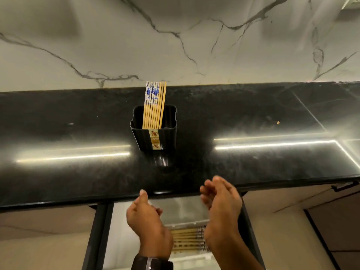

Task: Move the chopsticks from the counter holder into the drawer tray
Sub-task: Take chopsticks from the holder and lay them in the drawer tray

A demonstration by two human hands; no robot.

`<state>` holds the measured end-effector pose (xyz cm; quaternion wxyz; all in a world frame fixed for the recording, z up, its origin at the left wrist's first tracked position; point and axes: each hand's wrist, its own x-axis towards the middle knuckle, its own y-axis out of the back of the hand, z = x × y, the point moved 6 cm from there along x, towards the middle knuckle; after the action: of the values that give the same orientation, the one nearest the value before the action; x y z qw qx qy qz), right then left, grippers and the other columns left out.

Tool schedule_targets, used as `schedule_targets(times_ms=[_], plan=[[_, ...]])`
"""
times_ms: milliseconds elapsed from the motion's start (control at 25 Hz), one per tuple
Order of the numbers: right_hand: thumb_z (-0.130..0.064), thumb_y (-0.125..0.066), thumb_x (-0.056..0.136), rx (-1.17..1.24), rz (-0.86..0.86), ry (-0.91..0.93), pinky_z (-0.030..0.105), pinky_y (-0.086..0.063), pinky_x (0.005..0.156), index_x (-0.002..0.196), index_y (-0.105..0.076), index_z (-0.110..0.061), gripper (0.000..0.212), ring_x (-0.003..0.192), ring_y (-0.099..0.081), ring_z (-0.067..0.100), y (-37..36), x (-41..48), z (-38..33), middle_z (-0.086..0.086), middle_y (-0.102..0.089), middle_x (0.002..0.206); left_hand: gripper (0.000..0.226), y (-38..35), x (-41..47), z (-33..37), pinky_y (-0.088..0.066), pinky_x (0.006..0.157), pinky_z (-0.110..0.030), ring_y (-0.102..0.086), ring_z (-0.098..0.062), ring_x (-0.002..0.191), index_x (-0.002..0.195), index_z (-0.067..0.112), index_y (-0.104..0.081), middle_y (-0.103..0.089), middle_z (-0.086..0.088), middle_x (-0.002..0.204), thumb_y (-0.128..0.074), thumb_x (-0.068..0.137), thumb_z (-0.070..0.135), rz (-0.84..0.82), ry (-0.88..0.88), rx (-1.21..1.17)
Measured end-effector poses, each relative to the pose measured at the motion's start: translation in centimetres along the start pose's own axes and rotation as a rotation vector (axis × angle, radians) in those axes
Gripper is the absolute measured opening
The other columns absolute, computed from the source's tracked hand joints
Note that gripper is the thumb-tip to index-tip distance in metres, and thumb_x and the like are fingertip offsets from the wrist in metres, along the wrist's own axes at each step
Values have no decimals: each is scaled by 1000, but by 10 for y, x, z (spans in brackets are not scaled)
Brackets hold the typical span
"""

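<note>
Chopsticks (pixel 154 105) remain in the holder (pixel 153 131); some lie in the drawer tray (pixel 187 224); my left hand (pixel 145 217) and right hand (pixel 221 205) hover empty, loosely curled.

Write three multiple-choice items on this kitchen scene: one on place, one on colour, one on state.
1. Where does the holder stand?
A. on the counter
B. in the drawer
C. on the floor

2. What colour is the holder?
A. white
B. black
C. red

3. How are the hands?
A. both gripping chopsticks
B. one on the holder
C. both empty

Answers:
1 A: it stands upright on the dark counter.
2 B: its walls are black.
3 C: left hand and right hand hold nothing, above the open drawer; chopsticks stand in the holder.
</note>
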<state>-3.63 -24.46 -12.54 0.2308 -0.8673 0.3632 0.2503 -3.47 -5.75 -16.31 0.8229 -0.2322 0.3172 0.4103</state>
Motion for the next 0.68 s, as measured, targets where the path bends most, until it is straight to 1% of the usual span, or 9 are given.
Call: schedule_targets(times_ms=[40,120,200,280,400,440,520,600,680], plan=[[-20,-67,97,-45,-81,163,32,-62,70,106,-73,-15,11,78,-74,20,-20,-4,-25,8,-80,86,12,-14,-8,22,-48,57,-29,-50,-11,55,94,18,-64,-52,2,63,-66,94,29,-83,-121,-30],[-24,-68,96,-158,-191,410,24,-61,66,96,-75,-21,7,71,-74,12,-66,-1,-62,3,-79,80,13,-42,-23,62,-53,61,-25,-61,-7,59,99,19,-68,-62,6,64,-66,94,30,-260,-327,-17],[-24,-70,94,-322,-215,598,26,-63,72,94,-75,-23,5,73,-73,6,-115,14,-86,0,-78,79,14,-70,-32,95,-56,67,-21,-68,-1,71,104,22,-71,-73,8,79,-60,97,28,-367,-530,72],[-20,-73,91,-474,-237,689,30,-63,83,103,-75,-23,12,81,-72,2,-163,40,-97,-8,-76,88,22,-101,-37,123,-57,76,-20,-69,1,89,114,22,-69,-74,9,100,-52,101,22,-419,-773,241],[-22,-76,90,-647,-333,593,36,-55,103,141,-57,-18,54,116,-67,13,-227,83,-99,0,-69,131,36,-147,-33,148,-49,96,-20,-60,-6,115,138,15,-58,-63,6,130,-47,104,17,-506,-1031,637],[-23,-76,90,-710,-365,554,37,-52,106,149,-48,-16,65,126,-63,19,-245,95,-100,4,-62,142,37,-159,-28,149,-50,98,-23,-59,-9,117,140,14,-55,-62,3,131,-46,104,15,-559,-1053,731],[-21,-76,91,-786,-425,466,39,-51,106,155,-38,-12,75,131,-60,26,-275,114,-101,10,-57,148,34,-172,-17,145,-54,99,-35,-61,-14,111,135,14,-57,-63,-1,126,-45,103,11,-672,-1043,848],[-18,-76,90,-837,-461,391,39,-56,99,147,-47,-8,64,117,-68,27,-291,126,-103,13,-65,136,31,-175,-7,138,-55,98,-40,-60,-14,109,130,15,-57,-62,1,121,-44,102,8,-731,-1029,912],[-17,-76,90,-907,-497,412,40,-61,91,113,-67,-10,26,98,-76,23,-300,130,-106,12,-76,114,34,-172,1,135,-53,100,-41,-58,-14,113,133,17,-54,-60,2,123,-43,102,8,-743,-1038,950]])
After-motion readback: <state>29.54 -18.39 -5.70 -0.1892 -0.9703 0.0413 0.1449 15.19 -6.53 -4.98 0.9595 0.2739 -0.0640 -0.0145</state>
